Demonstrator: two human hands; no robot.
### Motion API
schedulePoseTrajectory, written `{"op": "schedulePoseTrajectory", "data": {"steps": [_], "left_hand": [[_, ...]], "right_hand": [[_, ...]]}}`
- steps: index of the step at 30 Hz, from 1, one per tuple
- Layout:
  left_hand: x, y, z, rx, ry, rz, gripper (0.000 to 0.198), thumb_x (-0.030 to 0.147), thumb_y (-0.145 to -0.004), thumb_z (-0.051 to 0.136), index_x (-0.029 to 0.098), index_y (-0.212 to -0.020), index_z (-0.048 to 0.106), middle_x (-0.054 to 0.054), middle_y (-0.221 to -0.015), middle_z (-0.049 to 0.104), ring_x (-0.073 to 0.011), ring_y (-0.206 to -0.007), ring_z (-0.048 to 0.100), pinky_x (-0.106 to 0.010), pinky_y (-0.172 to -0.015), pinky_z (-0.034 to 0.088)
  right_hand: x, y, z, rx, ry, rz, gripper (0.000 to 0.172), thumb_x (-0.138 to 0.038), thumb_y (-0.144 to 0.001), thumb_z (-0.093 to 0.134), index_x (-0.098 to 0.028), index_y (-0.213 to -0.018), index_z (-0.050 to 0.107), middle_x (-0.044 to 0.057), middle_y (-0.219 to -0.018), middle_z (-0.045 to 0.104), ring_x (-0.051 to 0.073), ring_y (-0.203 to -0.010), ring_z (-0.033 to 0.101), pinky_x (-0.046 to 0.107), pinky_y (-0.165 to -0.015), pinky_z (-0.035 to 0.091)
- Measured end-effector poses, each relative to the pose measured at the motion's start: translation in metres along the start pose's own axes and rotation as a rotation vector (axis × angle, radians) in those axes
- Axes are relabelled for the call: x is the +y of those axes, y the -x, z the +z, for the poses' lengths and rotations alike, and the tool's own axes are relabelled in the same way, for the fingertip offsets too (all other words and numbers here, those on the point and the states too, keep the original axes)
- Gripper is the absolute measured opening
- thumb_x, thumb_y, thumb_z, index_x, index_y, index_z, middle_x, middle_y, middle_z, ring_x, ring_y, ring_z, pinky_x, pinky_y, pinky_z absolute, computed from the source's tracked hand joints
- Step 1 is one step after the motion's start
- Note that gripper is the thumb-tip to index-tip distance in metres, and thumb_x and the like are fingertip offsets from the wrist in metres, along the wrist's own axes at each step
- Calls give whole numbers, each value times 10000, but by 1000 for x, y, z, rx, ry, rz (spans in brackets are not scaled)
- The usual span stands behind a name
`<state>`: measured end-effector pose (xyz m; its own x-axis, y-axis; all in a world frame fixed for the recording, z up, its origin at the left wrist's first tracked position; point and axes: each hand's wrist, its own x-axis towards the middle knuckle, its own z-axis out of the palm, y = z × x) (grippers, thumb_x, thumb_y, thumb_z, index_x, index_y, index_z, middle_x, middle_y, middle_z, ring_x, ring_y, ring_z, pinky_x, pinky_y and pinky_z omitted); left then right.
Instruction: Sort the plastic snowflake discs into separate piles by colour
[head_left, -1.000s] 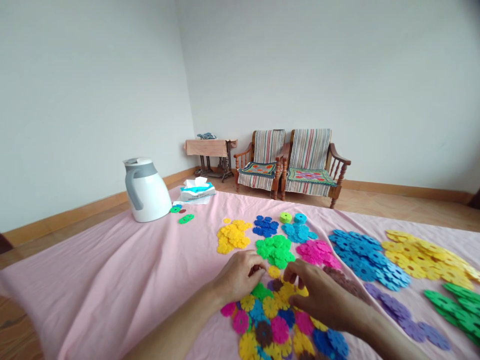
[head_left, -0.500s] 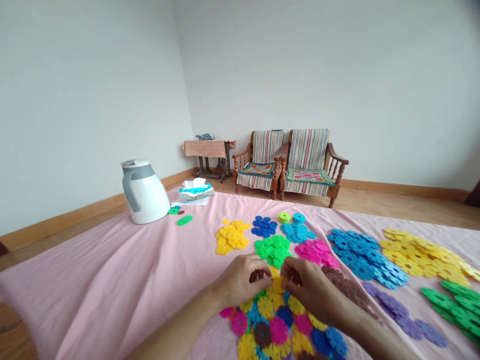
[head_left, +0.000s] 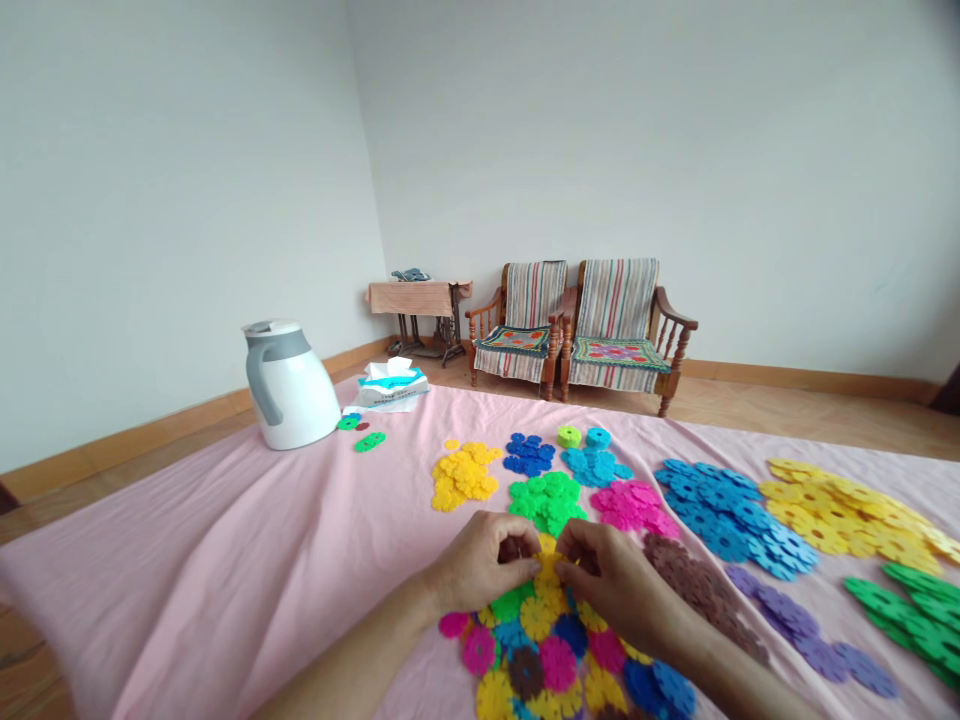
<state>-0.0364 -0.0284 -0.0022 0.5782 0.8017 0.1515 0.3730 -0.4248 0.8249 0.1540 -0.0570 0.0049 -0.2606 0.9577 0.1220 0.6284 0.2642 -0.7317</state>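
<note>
Pinching hands: the left hand point(head_left: 480, 562) and the right hand point(head_left: 611, 578) faced each other, thumbs and forefingers closed on opposite edges of a yellow disc point(head_left: 550, 566).
Yellow disc: it sat between the two sets of fingertips, partly covered by them; whether it was one piece or several joined could not be told.
Mixed pile point(head_left: 557, 662): notched discs in yellow, pink, blue, green and brown lay nearer the body than the fingers, between the forearms.
Green pile point(head_left: 549, 500): it lay just beyond the fingertips.
Pink pile point(head_left: 634, 507): it spread past the right fingers, a little to their right.
Small yellow pile point(head_left: 465, 476): it rested beyond the left fingers, slightly to their left.
Dark blue pile point(head_left: 529, 453) and light blue pile point(head_left: 592, 466): both lay farther out than the green one, ahead of the fingers.
Brown pieces point(head_left: 701, 595): they ran close along the right side of the right hand.
Large discs: a blue heap point(head_left: 727, 515) and a yellow heap point(head_left: 847, 510) spread well to the right of the fingers.
Pink cloth point(head_left: 225, 560): it ran beneath all the discs.
White jug point(head_left: 300, 395): it stood upright, well beyond and left of the left fingers, a tissue box point(head_left: 392, 384) near it.
Armchairs point(head_left: 619, 305): two stood far beyond the fingers, draped in striped covers.
</note>
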Motion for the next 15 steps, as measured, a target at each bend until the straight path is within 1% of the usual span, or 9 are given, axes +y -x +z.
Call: {"op": "schedulePoseTrajectory", "data": {"steps": [5,8,11,13,15], "left_hand": [[1,0,2,4,61,-6,159,267,-753,632,131,-836,644,31,-613,500,-84,-562,433,-178,-514,343],[4,0,4,17,85,-1,184,303,-753,639,122,-783,632,31,-599,496,-74,-536,412,-178,-495,319],[5,-1,2,30,91,-9,188,311,-755,630,124,-755,609,24,-586,521,-79,-527,442,-179,-494,336],[2,-4,-2,90,67,-28,171,301,-757,613,132,-740,594,17,-584,546,-91,-533,480,-184,-503,363],[-6,-7,-11,230,3,-39,148,281,-755,589,141,-708,578,15,-589,558,-101,-548,507,-189,-519,386]], "right_hand": [[-3,0,5,17,-24,4,72,-165,-739,511,-194,-674,520,-67,-545,427,95,-517,400,211,-469,254],[-5,2,8,28,-33,3,87,-166,-747,507,-194,-665,512,-70,-537,409,95,-511,394,216,-466,242],[-4,3,11,46,-47,-1,81,-180,-759,507,-197,-680,514,-68,-543,426,99,-511,413,217,-470,254],[-1,3,14,61,-71,8,76,-205,-778,497,-199,-707,522,-63,-548,455,106,-511,441,218,-471,274],[2,3,16,80,-93,19,98,-233,-801,479,-202,-723,529,-54,-554,484,115,-517,470,220,-475,297]]}}
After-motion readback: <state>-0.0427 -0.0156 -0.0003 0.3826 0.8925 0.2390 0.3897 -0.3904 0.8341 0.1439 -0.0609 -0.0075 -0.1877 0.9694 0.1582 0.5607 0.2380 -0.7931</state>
